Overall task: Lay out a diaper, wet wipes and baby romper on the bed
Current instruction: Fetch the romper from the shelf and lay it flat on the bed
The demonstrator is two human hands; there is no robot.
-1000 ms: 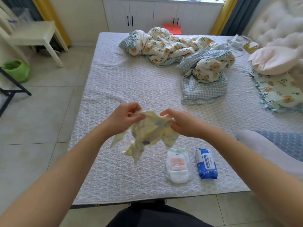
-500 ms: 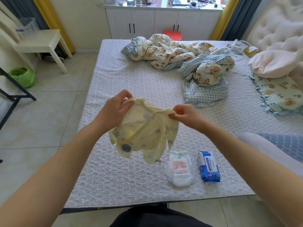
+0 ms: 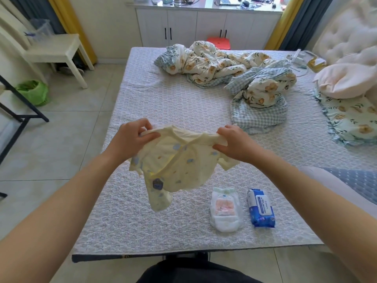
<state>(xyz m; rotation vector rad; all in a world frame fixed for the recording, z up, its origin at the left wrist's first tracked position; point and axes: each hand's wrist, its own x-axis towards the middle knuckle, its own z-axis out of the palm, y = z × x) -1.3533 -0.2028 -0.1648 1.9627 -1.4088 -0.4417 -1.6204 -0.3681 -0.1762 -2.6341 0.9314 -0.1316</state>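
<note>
Two bare forearms reach into view from the bottom corners, uncovered from elbow to wrist, with no sleeves, watch or bracelets visible. The left hand (image 3: pixel 132 139) and right hand (image 3: pixel 234 142) carry no rings that can be made out. At the lower edge, between the arms, dark black clothing (image 3: pixel 195 271) covers the person's body, plain and unmarked.

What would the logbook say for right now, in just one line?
step: spreading romper | left hand: grips baby romper | right hand: grips romper | romper: in air | diaper, wet wipes: on bed
</note>
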